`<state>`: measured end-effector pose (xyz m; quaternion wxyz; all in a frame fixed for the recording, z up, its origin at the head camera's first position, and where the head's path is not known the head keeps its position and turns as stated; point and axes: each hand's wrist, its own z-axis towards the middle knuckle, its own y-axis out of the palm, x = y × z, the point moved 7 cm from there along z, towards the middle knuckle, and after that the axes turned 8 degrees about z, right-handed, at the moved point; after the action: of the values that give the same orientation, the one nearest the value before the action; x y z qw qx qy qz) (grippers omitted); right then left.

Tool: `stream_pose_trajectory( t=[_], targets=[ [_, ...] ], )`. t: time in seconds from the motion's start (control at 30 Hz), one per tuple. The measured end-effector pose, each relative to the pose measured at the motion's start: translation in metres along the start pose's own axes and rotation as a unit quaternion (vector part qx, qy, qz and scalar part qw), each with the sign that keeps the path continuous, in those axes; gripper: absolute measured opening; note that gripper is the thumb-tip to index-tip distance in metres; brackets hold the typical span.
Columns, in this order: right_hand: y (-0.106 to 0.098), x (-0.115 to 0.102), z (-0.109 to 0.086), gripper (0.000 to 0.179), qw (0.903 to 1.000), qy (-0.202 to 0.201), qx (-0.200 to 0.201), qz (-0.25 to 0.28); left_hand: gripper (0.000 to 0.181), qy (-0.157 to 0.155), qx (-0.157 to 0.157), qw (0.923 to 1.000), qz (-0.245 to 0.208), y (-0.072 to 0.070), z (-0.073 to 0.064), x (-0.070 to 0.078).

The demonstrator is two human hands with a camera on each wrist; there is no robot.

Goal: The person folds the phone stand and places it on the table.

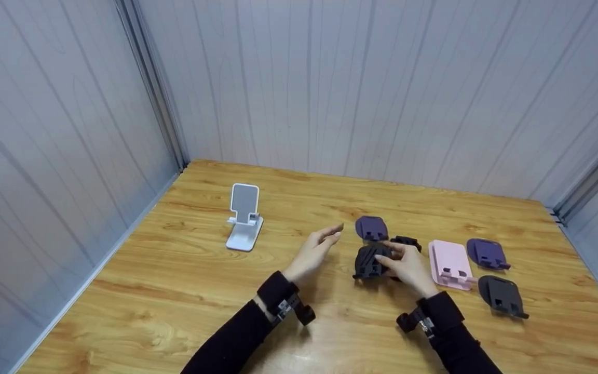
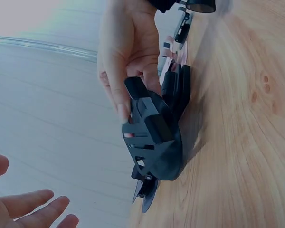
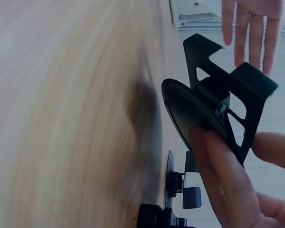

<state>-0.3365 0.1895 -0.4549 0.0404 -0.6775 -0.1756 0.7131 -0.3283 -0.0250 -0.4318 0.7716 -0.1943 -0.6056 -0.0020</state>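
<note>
My right hand (image 1: 408, 266) grips a black folding phone stand (image 1: 367, 261) by its right side, thumb on one face and fingers on the other. In the right wrist view the held stand (image 3: 218, 95) shows a round base, a slotted plate and two hooked lips, tilted above the wooden table. The plate is partly folded out from the base. My left hand (image 1: 311, 253) hovers to the left of it with fingers extended, holding nothing. A purple phone stand (image 1: 371, 227) lies just behind the held one. Another black stand (image 1: 407, 241) is partly hidden behind my right hand.
A pink phone stand (image 1: 450, 255), a second purple stand (image 1: 487, 253) and a dark grey stand (image 1: 504, 295) lie folded on the right. A white phone stand (image 1: 244, 236) stands unfolded at the left. Panelled walls (image 1: 330, 93) border the wooden table (image 1: 174, 291).
</note>
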Motion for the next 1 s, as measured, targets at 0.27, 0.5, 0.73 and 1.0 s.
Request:
stream_pose_trajectory(
  t=[0.27,0.5,0.73,1.0],
  targets=[
    [0.0,-0.005,0.0,0.047,0.9944,-0.027,0.029,-0.098,0.049,0.002,-0.008,0.9997,0.021,-0.001,-0.001,0.001],
    [0.008,-0.005,-0.005,0.055,0.9969,0.009,-0.014,-0.077,0.048,0.0,-0.008,0.9995,0.031,-0.001,-0.001,0.001],
    [0.017,-0.001,-0.009,0.06,0.9982,0.034,-0.034,-0.036,0.048,-0.001,-0.012,0.9997,0.023,0.0,-0.001,0.0],
    [0.028,-0.001,-0.01,0.068,0.9954,0.068,-0.066,0.016,0.049,0.001,-0.015,0.9996,0.023,0.002,0.0,-0.002]
  ],
)
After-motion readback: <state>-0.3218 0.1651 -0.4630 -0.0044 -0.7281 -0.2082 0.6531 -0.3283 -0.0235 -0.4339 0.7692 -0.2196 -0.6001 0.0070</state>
